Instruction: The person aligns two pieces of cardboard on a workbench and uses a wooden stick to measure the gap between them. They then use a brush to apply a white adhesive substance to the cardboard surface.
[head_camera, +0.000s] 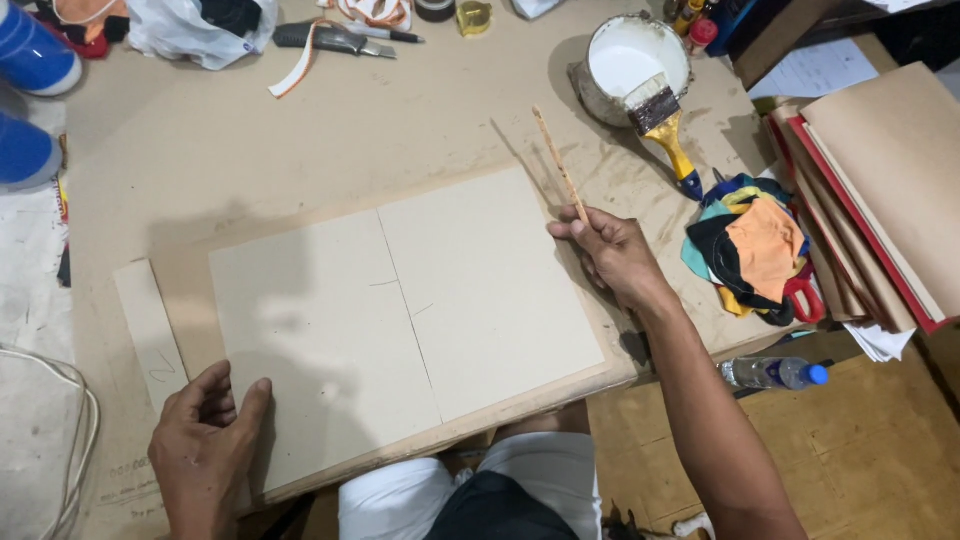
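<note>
Two pale grey boards, a left board (320, 330) and a right board (490, 290), lie side by side on a brown backing sheet (290, 215). My right hand (612, 255) grips a thin wooden stick (558, 162) at its lower end, beside the right board's far corner; the stick points up and away. My left hand (205, 445) rests with its fingers apart on the near left corner of the left board and holds nothing. A narrow grey strip (150, 330) lies left of the boards.
A bucket of white glue (630, 60) with a yellow-handled brush (665, 125) across its rim stands at the back right. Coloured rags (755, 250), stacked boards (890, 190), a water bottle (775, 372) sit to the right. Scissors (335, 38) and tape rolls (473, 15) lie at the back.
</note>
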